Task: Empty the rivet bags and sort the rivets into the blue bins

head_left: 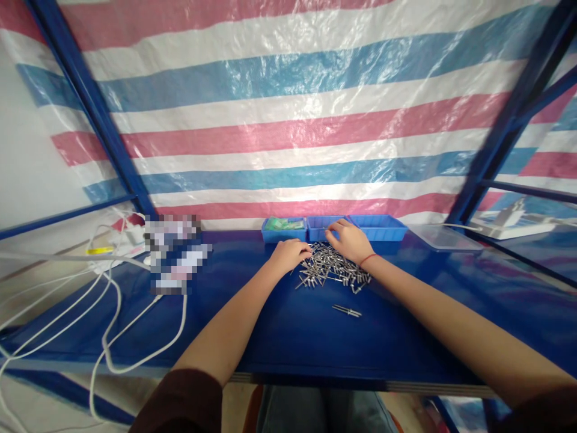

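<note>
On the blue worktop point(279, 325), at twelve o'clock, your left hand point(288, 254) rests curled and your right hand point(349, 240) spread, neither gripping, on the heap of small silver metal rivets point(331, 272); pinch one lightly, not several.

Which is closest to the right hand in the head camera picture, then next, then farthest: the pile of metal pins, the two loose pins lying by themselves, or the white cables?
From the right hand:
1. Pile of metal pins: right under the hand, touching it.
2. Two loose pins: alone on the blue table, nearer the person.
3. White cables: far off on the left side.
</note>
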The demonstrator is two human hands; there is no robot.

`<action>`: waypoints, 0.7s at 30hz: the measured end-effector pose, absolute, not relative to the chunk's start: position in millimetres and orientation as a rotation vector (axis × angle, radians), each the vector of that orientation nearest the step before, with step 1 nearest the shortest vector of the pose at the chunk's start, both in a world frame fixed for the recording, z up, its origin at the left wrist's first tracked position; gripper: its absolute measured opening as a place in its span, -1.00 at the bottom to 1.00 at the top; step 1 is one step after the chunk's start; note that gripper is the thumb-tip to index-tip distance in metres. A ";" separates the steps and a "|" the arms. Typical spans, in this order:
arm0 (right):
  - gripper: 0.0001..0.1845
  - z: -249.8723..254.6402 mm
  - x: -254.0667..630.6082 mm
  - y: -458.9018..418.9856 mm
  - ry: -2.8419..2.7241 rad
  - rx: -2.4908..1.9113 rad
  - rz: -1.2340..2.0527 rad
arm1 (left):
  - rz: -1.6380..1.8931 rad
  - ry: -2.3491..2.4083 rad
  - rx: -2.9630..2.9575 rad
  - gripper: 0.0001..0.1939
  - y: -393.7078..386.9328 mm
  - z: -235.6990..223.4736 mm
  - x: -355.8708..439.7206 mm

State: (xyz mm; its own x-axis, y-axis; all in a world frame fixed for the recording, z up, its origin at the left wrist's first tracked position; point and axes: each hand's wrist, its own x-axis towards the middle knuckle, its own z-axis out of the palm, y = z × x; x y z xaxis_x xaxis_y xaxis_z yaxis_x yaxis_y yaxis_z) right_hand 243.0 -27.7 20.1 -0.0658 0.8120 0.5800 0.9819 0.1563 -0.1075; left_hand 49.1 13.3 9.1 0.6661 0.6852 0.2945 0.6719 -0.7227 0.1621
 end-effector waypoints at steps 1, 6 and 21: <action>-0.71 15.8 245.3 -33.1 -1.930 -1.676 -0.395 | 0.536 1.130 2.836 -0.76 14.7 7.9 49.5; -0.79 2.2 255.7 -41.8 -1.904 -1.626 -0.214 | 0.629 1.024 2.770 -0.69 24.7 1.1 49.3; -0.77 0.7 242.2 -49.1 -1.998 -1.607 -0.211 | 0.578 1.285 2.771 -0.64 18.0 6.3 48.0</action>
